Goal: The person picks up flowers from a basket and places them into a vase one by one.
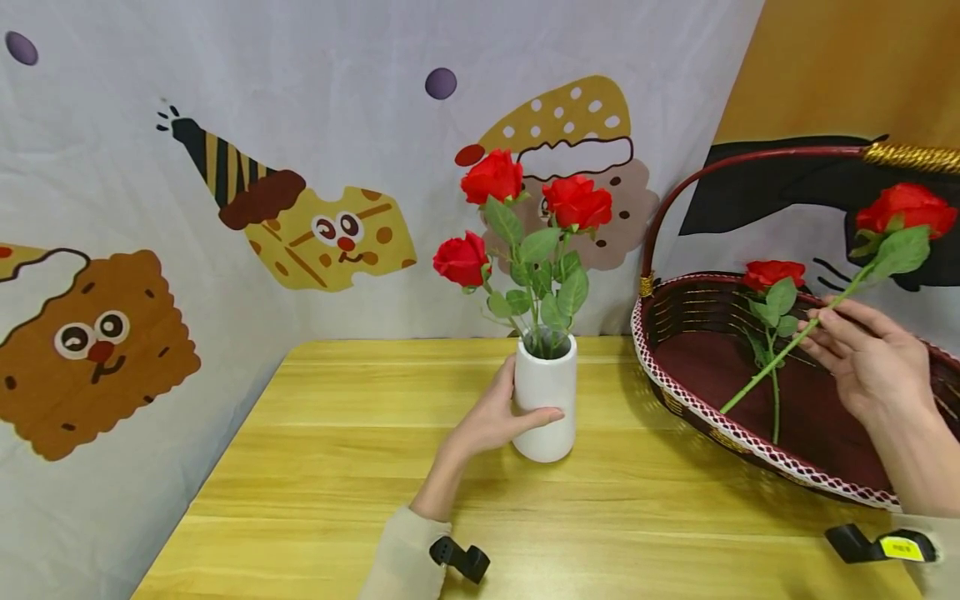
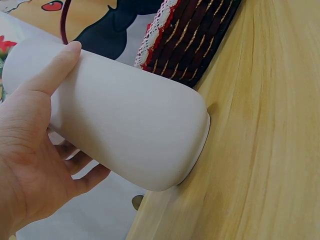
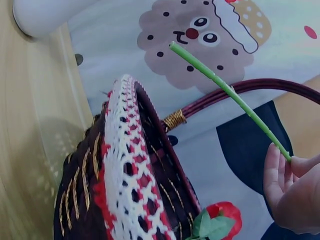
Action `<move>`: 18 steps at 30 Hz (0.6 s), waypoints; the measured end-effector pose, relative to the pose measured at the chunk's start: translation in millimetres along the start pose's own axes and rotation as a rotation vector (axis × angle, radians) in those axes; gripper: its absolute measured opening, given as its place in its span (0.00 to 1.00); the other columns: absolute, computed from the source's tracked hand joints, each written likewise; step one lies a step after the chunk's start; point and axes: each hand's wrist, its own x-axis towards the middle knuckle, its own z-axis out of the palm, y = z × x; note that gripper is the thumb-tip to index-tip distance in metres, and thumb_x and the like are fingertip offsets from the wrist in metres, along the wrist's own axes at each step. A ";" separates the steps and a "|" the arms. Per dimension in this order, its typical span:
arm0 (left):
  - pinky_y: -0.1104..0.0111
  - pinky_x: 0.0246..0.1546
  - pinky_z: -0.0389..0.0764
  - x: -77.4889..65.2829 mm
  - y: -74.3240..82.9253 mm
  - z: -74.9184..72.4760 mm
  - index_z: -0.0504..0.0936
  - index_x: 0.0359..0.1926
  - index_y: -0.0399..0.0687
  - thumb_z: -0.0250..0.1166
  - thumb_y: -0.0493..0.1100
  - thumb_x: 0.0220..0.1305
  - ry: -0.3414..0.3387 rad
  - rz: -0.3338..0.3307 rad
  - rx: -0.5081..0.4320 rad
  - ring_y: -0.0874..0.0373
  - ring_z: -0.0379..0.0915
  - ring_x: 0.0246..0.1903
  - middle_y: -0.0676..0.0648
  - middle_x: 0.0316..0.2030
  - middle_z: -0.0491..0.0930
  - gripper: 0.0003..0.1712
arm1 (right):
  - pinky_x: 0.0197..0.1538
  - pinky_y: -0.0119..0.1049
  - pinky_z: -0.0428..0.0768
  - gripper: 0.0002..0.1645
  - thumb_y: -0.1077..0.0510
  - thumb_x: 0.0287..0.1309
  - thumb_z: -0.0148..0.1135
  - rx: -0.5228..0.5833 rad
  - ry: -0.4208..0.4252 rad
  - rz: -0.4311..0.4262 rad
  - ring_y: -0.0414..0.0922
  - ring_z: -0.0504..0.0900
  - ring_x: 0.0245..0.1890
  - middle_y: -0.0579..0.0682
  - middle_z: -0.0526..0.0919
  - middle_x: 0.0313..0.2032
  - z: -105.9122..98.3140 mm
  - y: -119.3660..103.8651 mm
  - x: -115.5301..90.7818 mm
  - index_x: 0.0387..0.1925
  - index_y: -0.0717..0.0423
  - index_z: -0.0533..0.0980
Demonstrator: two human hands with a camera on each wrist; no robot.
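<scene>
A white vase (image 1: pixel 545 400) stands upright on the wooden table, with three red roses (image 1: pixel 577 202) and their green leaves rising from its mouth. My left hand (image 1: pixel 498 417) grips the vase from its left side, thumb across the front; the left wrist view shows the fingers wrapped round behind. Over the basket, my right hand (image 1: pixel 877 358) pinches the green stem of a red rose (image 1: pixel 906 210). The stem slants down to the left, its cut end near the basket rim. Another red rose (image 1: pixel 775 275) lies inside the basket, below and beside the held stem.
A dark red woven basket (image 1: pixel 750 454) with white lace trim stands right of the vase, its tall handle (image 1: pixel 678 196) arching overhead. The wooden table (image 1: pixel 315 483) extends to the left. A cloth backdrop (image 1: pixel 360 100) with cartoon figures hangs directly behind.
</scene>
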 end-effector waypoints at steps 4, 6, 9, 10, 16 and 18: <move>0.56 0.65 0.68 0.2 -0.1 0.2 0.51 0.77 0.60 0.75 0.52 0.60 0.002 0.002 -0.002 0.59 0.68 0.63 0.55 0.65 0.68 0.53 | 0.32 0.36 0.86 0.13 0.72 0.64 0.62 0.001 0.001 0.017 0.45 0.89 0.31 0.51 0.88 0.35 4.8 0.4 -3.1 0.46 0.59 0.82; 0.55 0.65 0.67 0.2 -0.3 0.3 0.51 0.77 0.60 0.75 0.51 0.61 0.002 0.001 -0.006 0.58 0.68 0.63 0.54 0.65 0.68 0.53 | 0.32 0.36 0.86 0.12 0.71 0.63 0.62 -0.008 -0.003 0.022 0.45 0.89 0.31 0.51 0.88 0.35 7.2 0.5 -4.9 0.46 0.58 0.82; 0.55 0.66 0.67 0.1 -0.6 0.4 0.51 0.77 0.61 0.75 0.51 0.61 0.003 -0.012 -0.012 0.59 0.68 0.63 0.54 0.65 0.68 0.52 | 0.32 0.37 0.86 0.12 0.72 0.64 0.61 0.007 -0.038 0.026 0.46 0.89 0.31 0.53 0.88 0.35 10.2 0.9 -7.4 0.46 0.60 0.82; 0.55 0.66 0.66 0.0 -0.8 0.4 0.51 0.77 0.62 0.75 0.51 0.61 0.004 -0.019 -0.013 0.59 0.67 0.63 0.55 0.65 0.68 0.52 | 0.33 0.37 0.86 0.12 0.72 0.65 0.60 0.014 -0.056 0.027 0.47 0.89 0.32 0.53 0.88 0.35 11.1 1.2 -8.4 0.46 0.60 0.82; 0.55 0.66 0.66 -0.2 0.2 0.5 0.51 0.77 0.62 0.75 0.53 0.60 0.004 -0.028 -0.009 0.60 0.67 0.63 0.57 0.65 0.67 0.53 | 0.34 0.41 0.87 0.12 0.74 0.67 0.56 0.056 -0.117 0.048 0.50 0.89 0.32 0.55 0.88 0.36 15.5 4.4 -13.2 0.45 0.63 0.81; 0.55 0.66 0.66 -0.1 0.1 0.6 0.51 0.77 0.62 0.75 0.53 0.60 0.003 -0.024 -0.008 0.60 0.67 0.63 0.57 0.64 0.68 0.54 | 0.34 0.42 0.87 0.11 0.75 0.67 0.56 0.058 -0.125 0.051 0.50 0.90 0.32 0.55 0.87 0.35 17.4 5.7 -14.7 0.44 0.63 0.81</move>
